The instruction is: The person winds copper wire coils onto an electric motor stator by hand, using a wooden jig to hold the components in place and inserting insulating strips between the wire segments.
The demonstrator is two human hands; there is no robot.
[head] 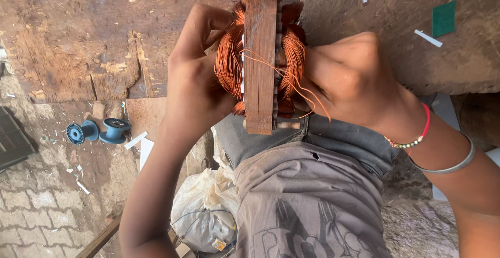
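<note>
Both hands grip a motor stator [260, 54], a rusty brown laminated core seen edge-on, with copper wire windings [229, 60] bulging out on either side and threaded bolts sticking from its top and bottom ends. It is held up in front of the person's lap, over the near edge of a worn wooden worktop [78, 39].

The left hand [195, 81] wraps the coil on that side, its fingers curled together around the copper bundle, fingertips tucked toward the core. The right hand [349, 78] presses against the opposite coil; its fingers are hidden behind the knuckles, so they seem closed on the windings, though that cannot be seen outright. A few loose strands of copper wire [299, 94] trail across the core and down over the right hand.

On the brick floor beyond the worktop's left edge lie two blue empty spools [99, 131]. A green card [444, 18] rests near the worktop's far right corner. A crumpled plastic bag [203, 211] sits beside the person's leg.
</note>
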